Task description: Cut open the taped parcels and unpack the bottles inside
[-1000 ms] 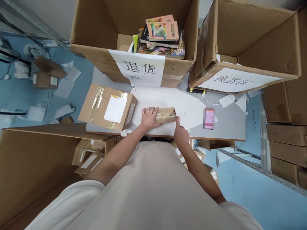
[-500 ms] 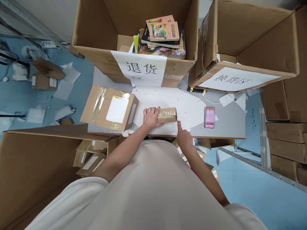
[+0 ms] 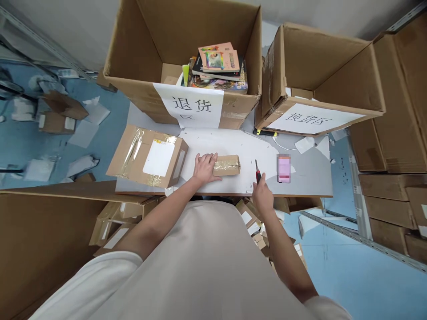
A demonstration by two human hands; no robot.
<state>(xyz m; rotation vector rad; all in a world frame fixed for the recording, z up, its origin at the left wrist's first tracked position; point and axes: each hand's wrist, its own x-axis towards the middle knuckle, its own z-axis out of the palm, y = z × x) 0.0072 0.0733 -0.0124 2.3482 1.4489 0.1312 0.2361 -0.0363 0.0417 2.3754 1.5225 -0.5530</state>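
Note:
A small cardboard box (image 3: pixel 227 165) wrapped in shiny tape lies on the table. My left hand (image 3: pixel 205 169) grips its left end, fingers over the top and thumb along the near side. To the right of the box, clear of it, my right hand (image 3: pixel 263 195) is closed round a utility knife (image 3: pixel 258 172) with a red and black handle. The knife's thin dark blade points away from me. A larger taped box (image 3: pixel 133 155) with a white label stands left of my left hand. Right of the knife lies a phone (image 3: pixel 283 169) with a pink screen.
Two big open cartons stand at the back: the left carton (image 3: pixel 140 95) holds several books (image 3: pixel 220 60), the right carton (image 3: pixel 271 120) bears a paper sign. A yellow-and-black tool (image 3: pixel 265 133) lies before them. Table edge (image 3: pixel 300 196) is close to me; boxes (image 3: pixel 248 218) lie below.
My right hand has drawn the knife away from the small box's right end, to the right. My left hand still holds the box. The whole view has shifted slightly.

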